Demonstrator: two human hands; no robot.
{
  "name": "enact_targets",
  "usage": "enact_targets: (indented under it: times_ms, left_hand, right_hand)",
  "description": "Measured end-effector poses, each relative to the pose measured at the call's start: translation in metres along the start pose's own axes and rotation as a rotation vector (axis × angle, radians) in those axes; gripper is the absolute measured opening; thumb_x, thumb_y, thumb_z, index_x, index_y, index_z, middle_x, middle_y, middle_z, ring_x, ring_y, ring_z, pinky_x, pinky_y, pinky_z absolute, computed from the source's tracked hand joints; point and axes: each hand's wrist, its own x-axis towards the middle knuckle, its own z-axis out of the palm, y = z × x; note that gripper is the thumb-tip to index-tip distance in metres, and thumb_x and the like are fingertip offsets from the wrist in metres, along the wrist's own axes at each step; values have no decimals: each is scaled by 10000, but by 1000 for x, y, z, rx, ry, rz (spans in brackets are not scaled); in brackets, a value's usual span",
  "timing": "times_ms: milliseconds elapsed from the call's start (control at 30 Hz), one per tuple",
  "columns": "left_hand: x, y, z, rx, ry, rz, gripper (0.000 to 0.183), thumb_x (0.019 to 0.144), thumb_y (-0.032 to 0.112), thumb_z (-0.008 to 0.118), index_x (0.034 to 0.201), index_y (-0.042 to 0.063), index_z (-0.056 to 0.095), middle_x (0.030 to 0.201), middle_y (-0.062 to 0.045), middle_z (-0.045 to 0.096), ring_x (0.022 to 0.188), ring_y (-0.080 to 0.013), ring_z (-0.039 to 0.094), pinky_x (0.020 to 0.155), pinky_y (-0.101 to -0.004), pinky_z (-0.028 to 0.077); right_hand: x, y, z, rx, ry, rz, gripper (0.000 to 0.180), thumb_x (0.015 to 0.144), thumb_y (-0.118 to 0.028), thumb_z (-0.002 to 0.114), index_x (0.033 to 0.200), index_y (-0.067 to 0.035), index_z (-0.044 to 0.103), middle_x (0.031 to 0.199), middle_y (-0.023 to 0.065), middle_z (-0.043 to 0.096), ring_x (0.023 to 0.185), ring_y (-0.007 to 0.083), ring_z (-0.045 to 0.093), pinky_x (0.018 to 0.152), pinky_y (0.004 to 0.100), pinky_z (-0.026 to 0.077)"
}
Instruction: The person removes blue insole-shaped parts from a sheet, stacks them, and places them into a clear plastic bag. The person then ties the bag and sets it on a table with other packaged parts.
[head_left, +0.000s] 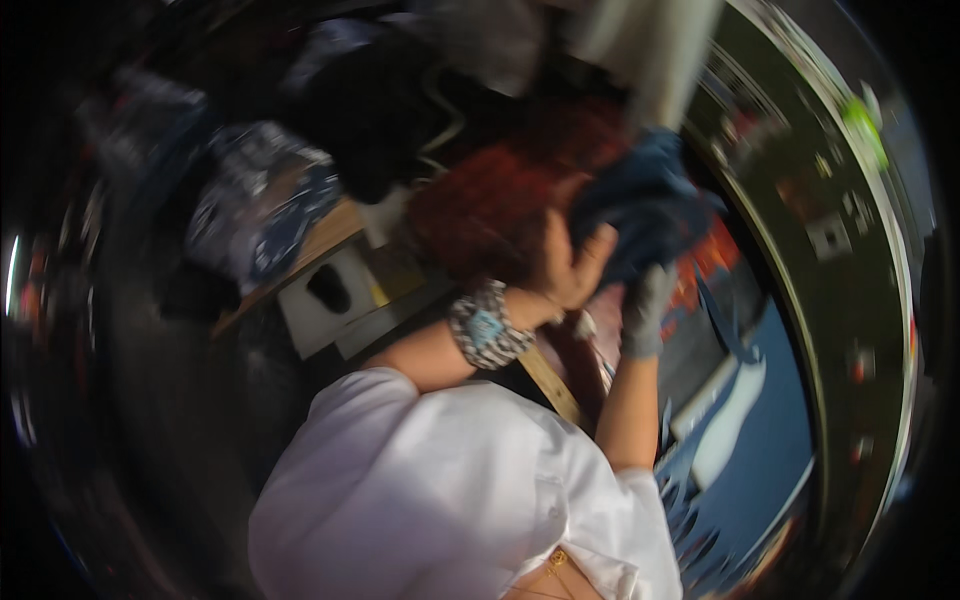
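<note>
A dark blue cloth (637, 202), blurred, is bunched up in front of me. My right hand (646, 307), in a grey glove, is at its lower edge and appears to grip it, though the cloth hides the fingertips. Against the cloth's left side is my bare left hand (571, 262), thumb and fingers spread. Blur leaves unclear whether it pinches any fabric. A patterned scrunchie with a light blue patch (484, 326) circles my left wrist. Dark red material (487, 202) lies beyond and left of my hands.
Clear plastic packaging with blue contents (292, 225) rests by a wooden board edge (322, 240) at left. Blue material with a white piece (731, 427) lies at right, beside a long dark green surface (832, 300) holding small items. Pale fabric (660, 60) hangs at the top.
</note>
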Motion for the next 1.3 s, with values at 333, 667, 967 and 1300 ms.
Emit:
enact_targets:
  times_ms: [333, 667, 967, 1300]
  left_hand:
    - [8, 54, -33, -248, 36, 177, 622, 917, 289, 675, 1387, -19, 408, 1213, -207, 582, 1129, -347, 588, 967, -398, 471]
    - [-3, 35, -108, -79, 100, 124, 528, 943, 241, 661, 1352, -13, 447, 1130, -183, 591, 1021, -320, 605, 895, -377, 483]
    - [35, 69, -252, -333, 207, 32, 522, 995, 295, 606, 1348, -32, 403, 1194, -135, 549, 1086, -192, 556, 927, -299, 442]
    - [35, 43, -488, -168, 269, -421, 526, 848, 204, 758, 1234, -18, 479, 1183, -156, 570, 1118, -218, 543, 946, -367, 445]
  right_hand:
    - [-16, -72, 44, -354, 172, -330, 550, 1042, -408, 369, 1258, 69, 537, 1228, 202, 595, 1029, 288, 615, 892, 402, 520]
    - [-51, -63, 117, -515, 146, -106, 623, 1067, -440, 283, 1304, 99, 485, 1305, 250, 544, 1112, 330, 568, 939, 398, 481]
    - [-37, -74, 250, 96, -460, 69, 583, 906, -352, 661, 1309, 49, 535, 1291, 171, 586, 1170, 277, 569, 1019, 380, 438]
    - [-49, 1, 454, 838, -891, 1061, 694, 894, -343, 650, 1446, 6, 412, 1431, 161, 506, 1309, 320, 496, 1134, 468, 357]
